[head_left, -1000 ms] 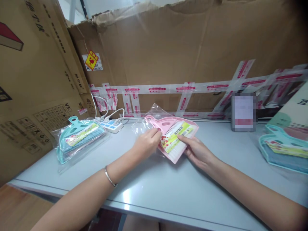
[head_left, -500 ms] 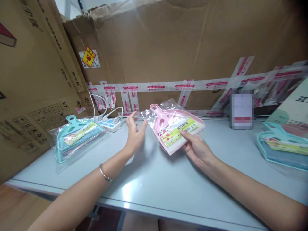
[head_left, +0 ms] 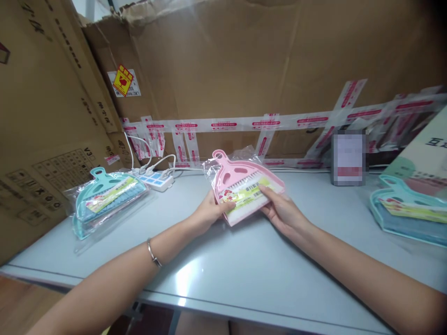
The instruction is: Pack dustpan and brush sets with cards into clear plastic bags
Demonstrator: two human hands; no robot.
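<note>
A pink mini dustpan and brush set (head_left: 240,184) in a clear plastic bag, with a yellow-green label, is held just above the grey table (head_left: 244,270) in the middle. My left hand (head_left: 208,213) grips its lower left edge, thumb on top. My right hand (head_left: 284,211) grips its lower right edge, thumb on the label. The handle of the set points away from me, towards the cardboard wall.
A teal bagged dustpan set (head_left: 104,197) lies at the left. Another teal set (head_left: 405,209) lies at the right edge. A white power strip (head_left: 157,180) with cables sits at the back left. Taped cardboard walls (head_left: 244,70) enclose the table; a small blurred box (head_left: 349,158) stands at the back right.
My left hand, open and off the pink set half a second ago, has come back and taken hold of its left edge. The set has tilted more upright towards me.
</note>
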